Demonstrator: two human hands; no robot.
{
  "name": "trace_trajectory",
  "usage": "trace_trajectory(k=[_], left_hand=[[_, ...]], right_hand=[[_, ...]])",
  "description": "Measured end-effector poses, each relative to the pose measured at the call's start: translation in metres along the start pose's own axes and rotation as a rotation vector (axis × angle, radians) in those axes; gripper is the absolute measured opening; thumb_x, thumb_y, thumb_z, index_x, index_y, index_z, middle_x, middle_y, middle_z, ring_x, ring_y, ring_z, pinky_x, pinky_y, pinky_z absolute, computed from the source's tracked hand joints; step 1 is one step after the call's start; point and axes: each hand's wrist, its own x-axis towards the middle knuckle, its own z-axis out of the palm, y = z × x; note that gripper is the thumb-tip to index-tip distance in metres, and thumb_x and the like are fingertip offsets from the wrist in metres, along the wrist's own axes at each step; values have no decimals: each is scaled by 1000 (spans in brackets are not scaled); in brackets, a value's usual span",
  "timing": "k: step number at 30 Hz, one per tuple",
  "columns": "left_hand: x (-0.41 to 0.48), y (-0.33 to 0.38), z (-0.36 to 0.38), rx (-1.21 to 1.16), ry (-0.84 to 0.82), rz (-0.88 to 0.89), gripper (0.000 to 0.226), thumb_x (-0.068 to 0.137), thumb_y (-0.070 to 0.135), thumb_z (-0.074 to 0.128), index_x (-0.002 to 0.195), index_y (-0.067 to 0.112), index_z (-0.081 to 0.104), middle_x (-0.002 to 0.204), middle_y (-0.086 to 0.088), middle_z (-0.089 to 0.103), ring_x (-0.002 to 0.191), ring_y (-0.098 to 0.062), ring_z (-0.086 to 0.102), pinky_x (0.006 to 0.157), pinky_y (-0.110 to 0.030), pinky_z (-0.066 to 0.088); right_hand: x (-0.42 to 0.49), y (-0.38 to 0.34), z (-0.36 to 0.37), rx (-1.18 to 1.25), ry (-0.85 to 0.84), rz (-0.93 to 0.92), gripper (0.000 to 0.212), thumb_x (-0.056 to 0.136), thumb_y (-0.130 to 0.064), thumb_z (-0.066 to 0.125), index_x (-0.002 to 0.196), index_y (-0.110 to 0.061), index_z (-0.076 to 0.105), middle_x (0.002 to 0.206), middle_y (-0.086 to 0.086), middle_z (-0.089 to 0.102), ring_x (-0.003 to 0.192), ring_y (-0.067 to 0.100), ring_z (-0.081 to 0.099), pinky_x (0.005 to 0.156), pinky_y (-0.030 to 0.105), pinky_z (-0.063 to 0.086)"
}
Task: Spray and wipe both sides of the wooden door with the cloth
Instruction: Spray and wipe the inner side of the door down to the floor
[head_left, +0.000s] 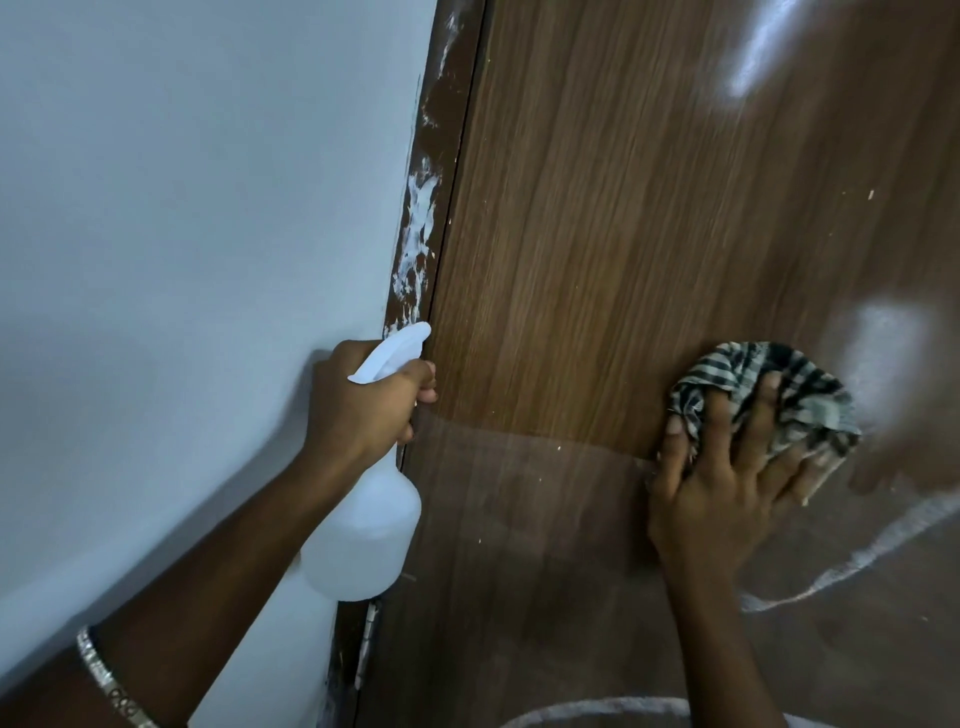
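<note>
The wooden door fills the right half of the head view, its brown grain glossy with light patches. My left hand grips the neck of a white spray bottle, its nozzle pointing toward the door edge. My right hand presses a crumpled dark-and-white checked cloth flat against the door, fingers spread over it. A faint misty streak runs across the door between the bottle and the cloth.
A pale blue wall takes up the left half. The dark brown door frame between wall and door is smeared with white paint. A metal hinge shows low on the frame.
</note>
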Motion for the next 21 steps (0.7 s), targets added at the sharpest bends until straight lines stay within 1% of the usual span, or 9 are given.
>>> trace_trajectory(k=[3,6,8,10,13,15,17,19,21], left_hand=[[-4,1,6,-17,-21,-14,19,92,24,68,104,9,72,84,-4,75,73,-19,73,48,-24,50],[-11,7,9,-17,-20,10,13,92,22,69,100,12,72,82,-4,74,66,-15,72,44,-21,49],[-15,11,10,-10,-36,21,6,91,20,69,94,16,72,76,-2,74,51,-11,66,43,-21,48],[-17,12,12,-7,-44,21,6,87,17,69,89,19,74,70,-3,74,39,-15,57,45,-24,48],[-16,10,10,5,-23,5,13,84,21,70,94,15,74,71,-10,74,37,-20,53,47,-26,48],[-16,8,8,11,-18,4,15,83,23,69,95,15,74,72,-12,74,37,-21,53,48,-26,49],[-16,8,8,-4,-28,15,20,80,22,69,99,18,75,73,-10,74,37,-22,51,51,-27,49],[-15,8,9,-3,-39,16,20,85,20,69,103,14,74,80,-11,75,37,-15,53,48,-26,48],[-12,9,9,15,-41,16,17,93,16,66,104,5,72,88,-14,74,39,-9,59,42,-19,48]], right_hand=[[-2,-37,9,51,55,191,44,108,-44,46,148,-26,51,170,4,21,154,46,13,121,68,11],[-12,-91,23,114,63,223,45,107,-45,42,147,-29,53,170,5,20,151,52,14,122,67,9],[-25,-128,36,186,15,73,44,105,-45,44,145,-31,56,168,4,22,151,50,15,120,70,11],[-38,-162,49,247,-40,-175,45,103,-43,47,145,-30,56,165,5,31,152,49,19,119,72,13],[-44,-188,65,333,-82,-451,44,102,-41,41,138,-20,56,152,8,53,146,48,36,121,69,14],[-36,-177,66,362,-74,-513,40,99,-38,55,134,-18,61,143,6,61,143,44,42,124,62,15],[-26,-147,57,335,-89,-545,42,97,-39,64,136,-24,65,142,2,62,143,39,44,125,56,15],[-17,-106,44,261,-83,-514,43,97,-43,65,138,-30,64,145,-1,60,142,38,42,126,54,15],[-10,-57,31,165,-62,-455,47,98,-46,62,142,-32,60,154,0,50,146,40,36,125,57,13]])
